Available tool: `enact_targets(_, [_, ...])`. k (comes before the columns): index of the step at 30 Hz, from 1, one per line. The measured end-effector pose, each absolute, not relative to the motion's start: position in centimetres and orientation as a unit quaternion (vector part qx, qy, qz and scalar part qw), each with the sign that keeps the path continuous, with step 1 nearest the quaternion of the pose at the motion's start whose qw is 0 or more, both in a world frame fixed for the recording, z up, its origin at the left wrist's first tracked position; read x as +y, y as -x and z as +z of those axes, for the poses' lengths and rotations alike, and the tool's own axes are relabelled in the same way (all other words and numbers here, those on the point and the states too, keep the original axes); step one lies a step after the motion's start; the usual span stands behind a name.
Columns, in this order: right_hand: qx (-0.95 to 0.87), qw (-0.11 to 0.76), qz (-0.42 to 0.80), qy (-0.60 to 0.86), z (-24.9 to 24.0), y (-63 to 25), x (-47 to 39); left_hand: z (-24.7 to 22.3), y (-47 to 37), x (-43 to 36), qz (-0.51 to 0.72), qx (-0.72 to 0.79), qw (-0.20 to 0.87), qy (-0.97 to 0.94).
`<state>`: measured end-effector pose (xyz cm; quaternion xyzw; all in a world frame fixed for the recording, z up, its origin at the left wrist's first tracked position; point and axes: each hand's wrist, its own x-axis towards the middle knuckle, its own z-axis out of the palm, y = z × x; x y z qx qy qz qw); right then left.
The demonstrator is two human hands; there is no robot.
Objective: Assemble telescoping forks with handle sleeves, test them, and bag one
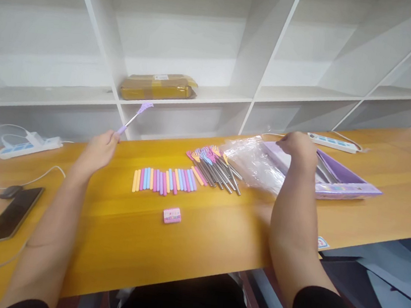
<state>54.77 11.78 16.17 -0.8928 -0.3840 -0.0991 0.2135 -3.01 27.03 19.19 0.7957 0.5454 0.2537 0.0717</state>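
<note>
My left hand (101, 150) is raised above the table, closed round the handle of a purple back scratcher (131, 121) with a metal rod and a hand-shaped head. My right hand (298, 146) is at the purple box (346, 191), its fingers pinched together by the box's near-left side; what they hold, if anything, is hidden. Crumpled clear plastic wrap (253, 162) lies beside that hand. Mid-table is a pile of back scratcher heads with metal rods (218, 170), pink, yellow, blue and purple. Left of it, pastel handle tubes (164, 181) stand side by side in a row.
A small pink box (172, 215) lies near the front. At left are a phone (12, 215), a mouse (11, 192) and a power strip (30, 146) with cables. Another power strip (334, 143) is at the back right. A taped parcel (158, 87) sits on the white shelf (212, 96).
</note>
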Motion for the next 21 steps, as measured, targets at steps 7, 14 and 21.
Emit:
enact_targets(7, [-0.425,0.513,-0.104,0.738,22.1,-48.6,8.2,18.3,1.4,25.7,0.307,0.361,0.252,-0.844])
enact_targets(14, [-0.585,0.601,0.176,0.516,22.9,-38.1,9.2,16.1,-2.2,23.4,0.283,0.255,0.374,-0.845])
enact_targets(21, [-0.630,0.609,0.343,0.339,18.9,-28.0,12.5,16.4,-3.8,20.5,0.253,0.219,0.391,-0.857])
